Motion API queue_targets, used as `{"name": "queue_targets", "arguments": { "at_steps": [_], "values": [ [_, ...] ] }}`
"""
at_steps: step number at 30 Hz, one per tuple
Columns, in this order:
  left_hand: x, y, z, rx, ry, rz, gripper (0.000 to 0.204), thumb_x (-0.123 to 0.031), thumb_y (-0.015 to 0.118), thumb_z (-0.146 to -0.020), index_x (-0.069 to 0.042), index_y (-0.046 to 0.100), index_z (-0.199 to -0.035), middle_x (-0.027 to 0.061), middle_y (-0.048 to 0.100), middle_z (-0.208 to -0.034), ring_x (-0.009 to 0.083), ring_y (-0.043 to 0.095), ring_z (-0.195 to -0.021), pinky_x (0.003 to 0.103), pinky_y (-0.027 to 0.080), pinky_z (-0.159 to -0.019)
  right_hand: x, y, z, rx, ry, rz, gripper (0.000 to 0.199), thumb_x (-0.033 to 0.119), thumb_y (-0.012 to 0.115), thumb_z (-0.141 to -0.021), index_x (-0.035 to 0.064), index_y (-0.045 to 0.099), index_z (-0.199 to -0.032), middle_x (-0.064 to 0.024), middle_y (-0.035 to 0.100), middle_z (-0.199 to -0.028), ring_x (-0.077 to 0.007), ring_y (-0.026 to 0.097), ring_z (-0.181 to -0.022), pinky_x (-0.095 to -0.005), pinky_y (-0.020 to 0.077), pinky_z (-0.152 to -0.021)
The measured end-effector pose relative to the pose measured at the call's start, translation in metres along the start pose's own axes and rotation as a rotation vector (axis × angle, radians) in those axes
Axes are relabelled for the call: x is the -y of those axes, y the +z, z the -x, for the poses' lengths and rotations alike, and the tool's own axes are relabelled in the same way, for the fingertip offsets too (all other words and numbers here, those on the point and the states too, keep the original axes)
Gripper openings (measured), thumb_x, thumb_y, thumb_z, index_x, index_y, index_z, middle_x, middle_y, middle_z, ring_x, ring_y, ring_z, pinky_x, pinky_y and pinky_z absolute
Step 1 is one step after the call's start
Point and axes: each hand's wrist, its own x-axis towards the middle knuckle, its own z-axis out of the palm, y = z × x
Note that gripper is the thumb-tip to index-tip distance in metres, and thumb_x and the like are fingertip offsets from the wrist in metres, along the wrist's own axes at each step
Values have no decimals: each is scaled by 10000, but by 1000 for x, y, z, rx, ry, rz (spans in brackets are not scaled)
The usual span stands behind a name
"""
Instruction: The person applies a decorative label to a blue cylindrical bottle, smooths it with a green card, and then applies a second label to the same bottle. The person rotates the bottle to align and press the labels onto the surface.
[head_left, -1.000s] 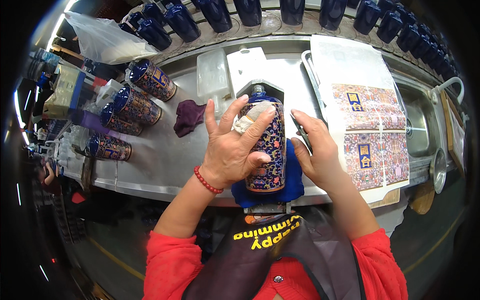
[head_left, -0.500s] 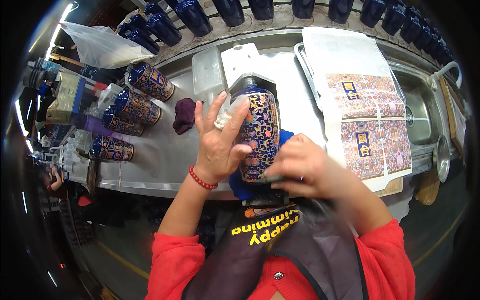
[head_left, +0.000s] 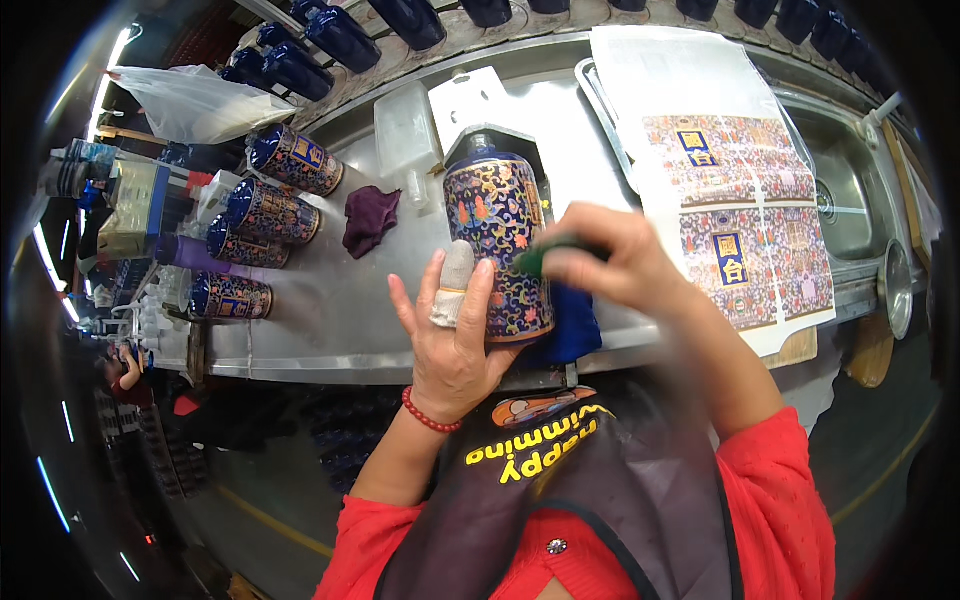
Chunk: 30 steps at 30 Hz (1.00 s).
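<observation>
A dark blue bottle with a bright floral patterned wrap point(head_left: 497, 235) is held upright in front of me, above the metal bench point(head_left: 340, 310). My left hand point(head_left: 452, 335), with a taped finger and a red bead bracelet, cups the bottle's lower left side with its fingers spread. My right hand point(head_left: 605, 262) grips a small green tool point(head_left: 540, 258) and presses it against the bottle's right side. A blue cloth point(head_left: 572, 325) lies under the bottle.
Several decorated bottles point(head_left: 262, 215) lie on their sides at the left. A maroon rag point(head_left: 368, 220) and a white plastic container point(head_left: 408, 135) sit behind. Printed patterned sheets point(head_left: 735, 215) lie over a sink at the right. Plain blue bottles point(head_left: 340, 35) line the far edge.
The bottle has been lifted and turned more upright. My left hand slid from covering its front to its lower left side. My right hand rose and now presses a green tool on it.
</observation>
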Motion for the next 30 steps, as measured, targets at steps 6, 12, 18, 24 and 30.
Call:
{"name": "queue_targets", "arguments": {
  "at_steps": [6, 12, 18, 24, 30],
  "values": [
    [12, 10, 17, -8, -81, 167, 920, -436, 784, -843, 16, 370, -1529, 219, 543, -1445, 458, 429, -1409, 692, 71, -1181, 24, 2, 1, 169, -548, 311, 283, 97, 790, -724, 129, 705, -992, -57, 596, -893, -240, 613, -864, -385, 439, -774],
    [16, 15, 28, 46, -148, 219, 934, -594, 568, -968, 98, 289, -1532, 298, 461, -1484, 483, 358, -1447, 678, 63, -1186, 17, 0, -14, -154, -155, 405, 189, 62, 775, -843, 52, 737, -1028, -94, 675, -863, -235, 644, -784, -329, 510, -677],
    [20, -2, 8, -8, 131, 151, 1006, -786, 423, -922, -14, 339, -1562, 205, 523, -1501, 443, 291, -1492, 636, 32, -1208, 5, 3, 19, -78, -106, 240, 154, 90, 784, -854, 27, 727, -983, -68, 635, -801, -171, 592, -709, -297, 456, -623],
    [64, -6, -57, 81, 195, 87, 855, -757, 301, -971, -118, 493, -1506, 80, 613, -1430, 342, 311, -1497, 608, 45, -1208, -5, 1, 23, -225, 14, 136, 159, 133, 759, -924, 1, 697, -985, -23, 616, -827, -87, 555, -736, -240, 432, -644],
    [61, -11, -77, 103, 269, 63, 738, -701, 324, -998, -155, 586, -1420, 53, 659, -1354, 314, 432, -1428, 612, 54, -1214, -3, 6, 17, -203, -274, 479, 286, 1, 829, -752, 48, 729, -1016, -93, 621, -863, -235, 609, -784, -329, 483, -663]
  ]
}}
